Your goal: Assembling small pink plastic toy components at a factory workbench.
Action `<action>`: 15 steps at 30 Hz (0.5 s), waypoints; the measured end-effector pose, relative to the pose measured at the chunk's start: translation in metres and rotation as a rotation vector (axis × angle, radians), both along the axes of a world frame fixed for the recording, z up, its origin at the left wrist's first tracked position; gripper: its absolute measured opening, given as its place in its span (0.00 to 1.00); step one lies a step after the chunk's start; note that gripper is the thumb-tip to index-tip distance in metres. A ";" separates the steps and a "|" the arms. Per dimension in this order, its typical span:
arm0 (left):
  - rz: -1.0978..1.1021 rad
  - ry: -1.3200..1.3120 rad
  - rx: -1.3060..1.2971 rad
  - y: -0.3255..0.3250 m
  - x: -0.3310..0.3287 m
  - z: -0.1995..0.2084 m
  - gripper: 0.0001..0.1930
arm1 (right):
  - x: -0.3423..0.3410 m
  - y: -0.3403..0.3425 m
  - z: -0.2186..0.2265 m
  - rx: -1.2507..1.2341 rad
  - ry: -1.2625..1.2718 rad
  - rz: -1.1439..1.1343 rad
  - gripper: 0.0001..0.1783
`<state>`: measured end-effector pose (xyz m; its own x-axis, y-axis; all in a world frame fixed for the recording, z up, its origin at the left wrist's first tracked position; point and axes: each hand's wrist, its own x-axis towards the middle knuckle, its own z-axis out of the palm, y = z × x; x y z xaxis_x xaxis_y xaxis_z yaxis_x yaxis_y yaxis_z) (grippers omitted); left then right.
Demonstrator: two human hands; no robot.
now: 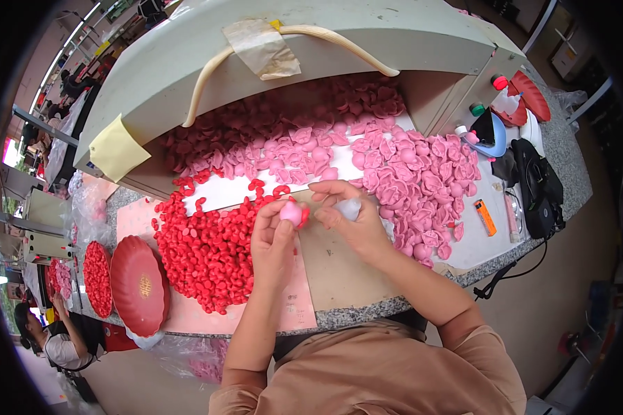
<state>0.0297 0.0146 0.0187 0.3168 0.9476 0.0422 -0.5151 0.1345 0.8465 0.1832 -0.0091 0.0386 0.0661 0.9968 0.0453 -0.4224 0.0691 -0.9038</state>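
Observation:
Over the table's front middle, my left hand (273, 242) pinches a small pink rounded piece (291, 213) between thumb and fingers. A bit of red shows at that piece's right side. Close by on the right, my right hand (356, 232) is closed around a whitish translucent object (349, 208), whose kind I cannot make out. The two hands are near each other but apart. Left of them spreads a heap of small curved red pieces (208, 256). To their right lies a pile of pink petal-edged pieces (415, 176).
A grey machine housing (394, 45) arches over more pink pieces at the back. A scalloped red tray (140, 287) stands at left. Toward the right lie an orange box (485, 218), a black bag (536, 194) and a blue dish (495, 144). Another person (62, 342) works far left.

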 end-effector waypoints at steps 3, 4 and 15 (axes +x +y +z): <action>-0.119 -0.217 -0.105 -0.001 0.007 -0.001 0.15 | -0.004 -0.003 -0.006 0.179 -0.337 -0.080 0.24; -0.117 -0.214 -0.105 -0.002 0.007 0.000 0.15 | -0.006 -0.004 -0.005 0.207 -0.438 -0.118 0.23; -0.198 -0.135 -0.123 0.001 0.003 -0.007 0.16 | 0.003 0.002 -0.001 0.279 -0.595 -0.085 0.18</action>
